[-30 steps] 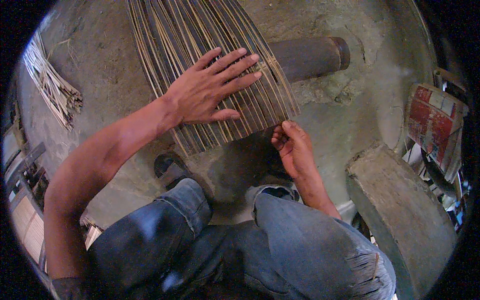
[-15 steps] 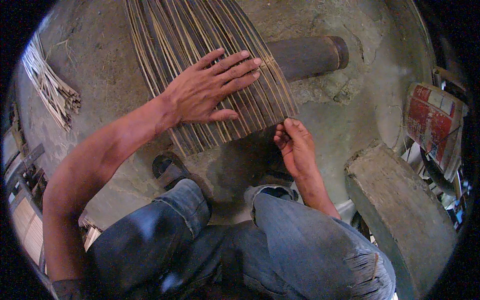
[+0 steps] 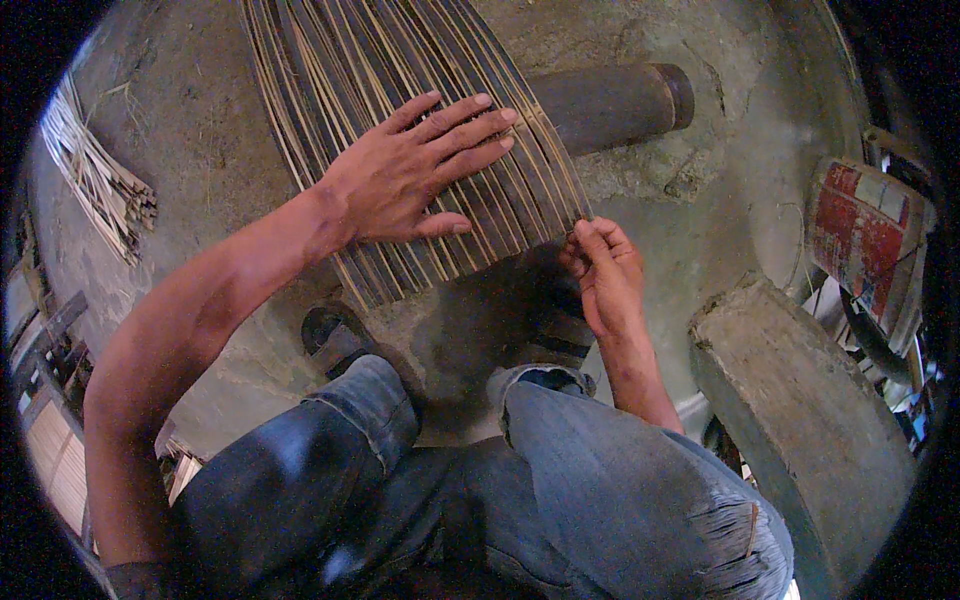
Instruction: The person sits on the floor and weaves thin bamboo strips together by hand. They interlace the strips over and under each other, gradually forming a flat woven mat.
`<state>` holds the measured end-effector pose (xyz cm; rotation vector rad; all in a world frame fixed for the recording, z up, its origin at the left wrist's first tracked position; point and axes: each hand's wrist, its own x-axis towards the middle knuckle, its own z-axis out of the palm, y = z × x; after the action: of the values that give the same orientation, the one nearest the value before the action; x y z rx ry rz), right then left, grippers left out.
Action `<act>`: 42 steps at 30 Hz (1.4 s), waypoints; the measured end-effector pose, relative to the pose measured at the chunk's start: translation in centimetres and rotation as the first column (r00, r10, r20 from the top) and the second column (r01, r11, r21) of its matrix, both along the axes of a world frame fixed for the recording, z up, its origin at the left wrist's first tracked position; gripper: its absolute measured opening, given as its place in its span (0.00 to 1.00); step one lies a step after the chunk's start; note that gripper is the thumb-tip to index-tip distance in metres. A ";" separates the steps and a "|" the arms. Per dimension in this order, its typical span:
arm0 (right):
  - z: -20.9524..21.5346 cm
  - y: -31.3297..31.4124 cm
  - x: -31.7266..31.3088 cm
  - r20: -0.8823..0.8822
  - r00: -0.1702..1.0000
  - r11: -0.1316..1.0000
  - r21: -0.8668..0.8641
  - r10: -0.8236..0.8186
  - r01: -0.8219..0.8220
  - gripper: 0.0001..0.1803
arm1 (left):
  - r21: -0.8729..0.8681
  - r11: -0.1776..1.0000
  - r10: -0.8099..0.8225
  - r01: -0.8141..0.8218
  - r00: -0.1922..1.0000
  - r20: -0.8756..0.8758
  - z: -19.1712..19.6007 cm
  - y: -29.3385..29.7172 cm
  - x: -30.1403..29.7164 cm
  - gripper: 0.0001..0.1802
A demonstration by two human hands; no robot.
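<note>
Many long, thin strips, dark and pale, lie side by side as a curved sheet of split cane or bamboo (image 3: 505, 215). They drape over a dark round log (image 3: 610, 105) whose right end sticks out beyond them. My left hand (image 3: 410, 175) rests flat on the strips with its fingers spread. At the sheet's near right corner, my right hand (image 3: 608, 270) pinches the end of an outermost strip (image 3: 574, 190) between thumb and fingers. The far ends of the strips run out of view at the top.
A bundle of pale strips (image 3: 100, 185) lies on the floor at the far left. To the right stand a concrete block (image 3: 800, 400) and a worn red and white container (image 3: 860, 230). My sandalled feet are below the sheet.
My right hand has shifted slightly up and right, and its pinch has moved from below the corner to beside it. My left hand stays pressed on the strips, barely moved.
</note>
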<state>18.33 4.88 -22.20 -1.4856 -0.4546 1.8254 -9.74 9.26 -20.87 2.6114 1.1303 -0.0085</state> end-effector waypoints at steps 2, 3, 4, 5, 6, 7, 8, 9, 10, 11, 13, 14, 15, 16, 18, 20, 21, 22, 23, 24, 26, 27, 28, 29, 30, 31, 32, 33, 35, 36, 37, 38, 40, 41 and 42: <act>-0.1 -0.1 0.0 0.015 1.000 1.000 0.006 0.006 -0.006 0.05 | 0.018 1.000 -0.014 0.014 1.000 -0.019 -0.4 0.0 -0.1 0.47; -0.3 -0.2 0.2 0.019 1.000 1.000 0.010 0.011 -0.011 0.05 | 0.027 0.999 -0.021 0.022 0.999 -0.030 -0.5 0.0 -0.1 0.48; -0.5 -0.2 0.3 0.024 1.000 1.000 0.013 0.017 -0.017 0.05 | 0.028 0.999 -0.021 0.022 0.999 -0.032 -0.5 -0.1 -0.2 0.48; -0.6 -0.3 0.5 0.030 0.999 1.000 0.013 0.019 -0.019 0.06 | 0.029 0.999 -0.023 0.023 0.999 -0.030 -0.5 0.0 -0.1 0.48; -0.6 -0.4 0.6 0.036 0.999 1.000 0.013 0.021 -0.022 0.06 | 0.030 0.999 -0.024 0.025 0.999 -0.029 -0.4 0.0 -0.1 0.48; -0.6 -0.4 0.6 0.042 0.999 1.000 0.013 0.023 -0.024 0.06 | 0.026 0.999 -0.021 0.022 1.000 -0.021 -0.4 0.0 -0.1 0.47; -0.6 -0.4 0.6 0.024 1.000 1.000 0.001 0.000 0.000 0.06 | 0.021 1.000 -0.019 0.019 1.000 -0.013 -0.5 -0.1 -0.1 0.47; -0.5 -0.4 0.6 0.007 1.000 1.000 -0.012 -0.025 0.025 0.06 | 0.016 1.000 -0.016 0.016 1.000 -0.005 -0.5 -0.1 -0.1 0.47; -0.4 -0.4 0.6 -0.011 0.999 0.999 -0.024 -0.049 0.049 0.06 | 0.011 1.000 -0.009 0.009 1.000 0.017 -0.6 -0.1 -0.1 0.45; -0.3 -0.3 0.7 -0.005 0.999 0.999 -0.028 -0.044 0.044 0.07 | 0.005 1.000 -0.003 0.002 0.999 0.042 -0.5 0.0 -0.1 0.44; -0.1 0.0 1.0 0.008 0.999 0.999 -0.036 -0.035 0.035 0.07 | -0.004 1.000 0.024 -0.024 0.997 0.077 -0.5 0.1 0.0 0.43; 0.0 0.0 1.0 0.027 0.999 0.999 -0.036 -0.031 0.031 0.08 | -0.007 0.999 0.044 -0.043 0.995 0.086 -0.4 0.0 0.3 0.43; 0.1 0.0 0.9 0.046 0.999 0.999 -0.036 -0.026 0.028 0.08 | -0.011 0.998 0.063 -0.063 0.993 0.095 -0.3 0.0 0.5 0.43; 0.2 0.0 0.8 0.065 0.998 0.999 -0.036 -0.022 0.024 0.09 | 0.000 0.997 0.071 -0.071 0.994 0.089 -0.4 0.0 0.6 0.43; 0.3 0.2 1.3 -0.025 0.999 0.998 -0.057 -0.040 0.039 0.09 | 0.025 0.996 0.085 -0.087 0.993 0.079 -0.6 -0.1 0.7 0.43; 0.4 0.4 1.5 -0.077 0.996 0.997 -0.062 -0.053 0.048 0.09 | 0.028 0.995 0.091 -0.093 0.994 0.055 -0.3 -0.3 0.8 0.43; 0.5 0.5 1.5 -0.085 0.995 0.997 -0.057 -0.056 0.051 0.09 | 0.030 0.995 0.095 -0.096 0.995 0.041 -0.2 -0.4 0.9 0.44; 0.6 0.6 1.5 -0.093 0.994 0.997 -0.052 -0.058 0.054 0.09 | 0.042 0.995 0.092 -0.094 0.995 0.038 0.0 -0.4 0.9 0.44; 0.4 0.4 1.4 -0.042 0.998 0.999 -0.033 -0.038 0.037 0.08 | 0.052 0.995 0.087 -0.089 0.995 0.039 0.0 -0.3 1.0 0.44; 0.1 0.2 1.3 0.010 1.000 1.000 -0.016 -0.019 0.019 0.08 | 0.062 0.994 0.083 -0.085 0.996 0.039 0.0 -0.2 1.1 0.44; -0.2 -0.1 1.1 0.048 0.999 1.000 0.016 0.010 -0.011 0.07 | 0.033 0.996 0.087 -0.088 0.995 0.042 -0.2 -0.2 1.3 0.44; -0.2 -0.2 1.1 0.035 0.999 0.999 0.032 0.020 -0.021 0.07 | 0.020 0.996 0.088 -0.089 0.995 0.042 -0.2 -0.1 1.3 0.45; -0.2 -0.3 1.0 0.022 0.999 0.998 0.047 0.029 -0.030 0.07 | 0.017 0.996 0.085 -0.086 0.996 0.040 -0.2 -0.1 1.3 0.45; -0.1 -0.3 1.0 0.034 0.999 0.999 0.039 0.032 -0.034 0.07 | 0.015 0.996 0.082 -0.083 0.996 0.038 -0.1 -0.1 1.4 0.45; 0.1 -0.1 0.8 0.047 0.998 0.999 0.029 0.043 -0.044 0.07 | 0.010 0.996 0.086 -0.087 0.996 0.037 -0.1 -0.1 1.2 0.45; 0.2 0.0 0.6 0.059 0.997 0.998 0.018 0.053 -0.055 0.07 | 0.008 0.996 0.093 -0.093 0.995 0.032 0.1 -0.1 1.1 0.45; 0.1 0.0 0.7 0.052 0.997 0.998 0.021 0.055 -0.056 0.07 | 0.007 0.996 0.092 -0.093 0.995 0.029 0.0 -0.1 1.2 0.45; 0.0 -0.1 0.9 0.046 0.997 0.998 0.024 0.056 -0.057 0.07 | 0.007 0.996 0.092 -0.092 0.995 0.026 0.0 -0.1 1.2 0.45; -0.1 -0.1 1.0 0.045 0.997 0.998 0.022 0.060 -0.061 0.07 | -0.021 0.996 0.088 -0.087 0.995 0.040 -0.2 -0.1 1.2 0.47; 0.1 0.0 0.9 0.051 0.997 0.998 0.017 0.061 -0.062 0.07 | -0.036 0.996 0.087 -0.085 0.995 0.045 -0.2 -0.1 1.2 0.49; 0.1 0.0 0.9 0.056 0.996 0.998 0.013 0.063 -0.064 0.07 | -0.022 0.996 0.086 -0.086 0.995 0.039 -0.2 -0.1 1.2 0.48; 0.1 0.1 1.0 0.055 0.996 0.998 0.007 0.067 -0.068 0.07 | -0.008 0.996 0.088 -0.087 0.996 0.035 -0.1 0.0 1.3 0.46; 0.2 0.3 1.2 0.054 0.996 0.997 -0.005 0.075 -0.075 0.07 | 0.008 0.996 0.091 -0.091 0.995 0.038 -0.1 0.0 1.3 0.45; 0.0 0.3 1.3 0.124 0.987 0.994 0.019 0.103 -0.106 0.08 | 0.010 0.996 0.091 -0.092 0.995 0.046 -0.1 0.0 1.2 0.45; -0.2 0.4 1.4 0.195 0.972 0.990 0.041 0.127 -0.138 0.08 | 0.013 0.996 0.092 -0.092 0.994 0.054 -0.2 0.0 1.2 0.45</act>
<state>19.69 5.25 -22.42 -1.6358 -0.7077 1.7623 -8.59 9.25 -21.06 2.5543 1.2354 0.0886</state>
